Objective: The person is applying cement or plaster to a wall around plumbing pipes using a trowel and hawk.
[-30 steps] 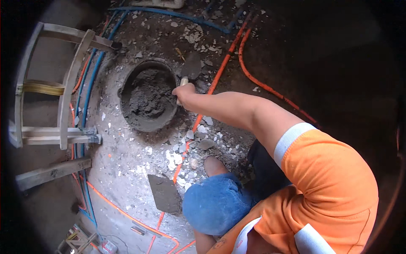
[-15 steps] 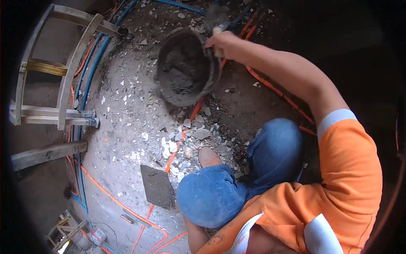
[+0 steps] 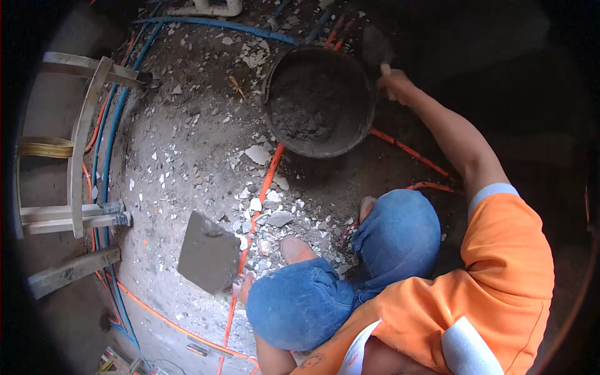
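Note:
My right hand (image 3: pixel 395 85) is closed around the pale handle of a trowel (image 3: pixel 378 49), its dark blade pointing away just past the bucket's right rim. The round black bucket (image 3: pixel 336 152) stands in front of me with grey mortar (image 3: pixel 312 115) inside. My left hand (image 3: pixel 244 286), partly hidden by my left knee, grips the near right corner of a square grey plate (image 3: pixel 206 253) smeared with mortar. That plate is held face up to the left of my knees; whether it is a tile or a mortar board I cannot tell.
Orange conduits (image 3: pixel 267 178) cross the floor under loose rubble (image 3: pixel 279 219). Blue pipes (image 3: pixel 111 140) run along the left side, and another blue pipe (image 3: pixel 231 26) at the far side. A wooden frame (image 3: pixel 81 144) and a plank (image 3: pixel 75 272) stand at the left.
The bucket has shifted right and stands more level. My right hand with the trowel has moved right, away from its rim. The plate has moved farther from me and shows more of its face.

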Motion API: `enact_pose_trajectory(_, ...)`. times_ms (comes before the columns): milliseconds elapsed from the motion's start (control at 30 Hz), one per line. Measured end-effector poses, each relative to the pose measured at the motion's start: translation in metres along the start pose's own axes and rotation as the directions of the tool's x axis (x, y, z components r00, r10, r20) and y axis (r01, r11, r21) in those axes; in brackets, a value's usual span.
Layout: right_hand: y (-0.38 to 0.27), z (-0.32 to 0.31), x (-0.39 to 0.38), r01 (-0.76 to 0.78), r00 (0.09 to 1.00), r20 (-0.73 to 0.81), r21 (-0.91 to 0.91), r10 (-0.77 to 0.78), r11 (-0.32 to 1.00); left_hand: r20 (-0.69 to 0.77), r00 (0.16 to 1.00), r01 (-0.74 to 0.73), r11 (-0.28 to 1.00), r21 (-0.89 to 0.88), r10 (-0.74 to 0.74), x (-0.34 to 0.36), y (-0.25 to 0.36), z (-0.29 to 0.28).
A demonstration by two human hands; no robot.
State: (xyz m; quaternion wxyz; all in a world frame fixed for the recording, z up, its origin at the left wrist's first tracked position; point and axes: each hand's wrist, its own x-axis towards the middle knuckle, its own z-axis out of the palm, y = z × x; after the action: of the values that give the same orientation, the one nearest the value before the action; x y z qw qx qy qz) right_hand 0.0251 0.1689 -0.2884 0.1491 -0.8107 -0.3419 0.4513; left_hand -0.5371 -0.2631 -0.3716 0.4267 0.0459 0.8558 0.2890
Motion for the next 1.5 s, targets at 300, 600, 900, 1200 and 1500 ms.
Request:
enact_pose_trajectory(300,-0.06,-0.003,-0.109,0.47,0.819,0.284,-0.829,-0.498,0.301,0.538,0.827,-0.351,0.898,0.266,0.164,-0.052,0.157,0.094)
enact_pose_trajectory(600,-0.146,0.136,-0.127,0.621,0.492,0.727,-0.679,-0.48,-0.392,0.741,0.593,-0.774,0.476,0.417,0.316,-0.019,0.167,0.151)
enact_pose_trajectory(900,-0.159,0.08,-0.114,0.479,0.432,0.771,-0.636,-0.468,-0.605,0.709,0.622,-0.782,0.32,0.535,0.334,-0.03,0.167,0.149)
enact_pose_trajectory(1200,-0.107,0.088,-0.092,0.635,0.699,0.713,-0.582,0.057,-0.507,0.716,0.591,-0.805,0.322,0.498,0.37,-0.038,0.17,0.156)
enact_pose_trajectory(1500,-0.043,0.071,-0.113,0.222,0.758,0.618,-0.545,0.208,0.809,0.76,0.548,-0.831,0.33,0.448,0.35,-0.023,0.166,0.15)
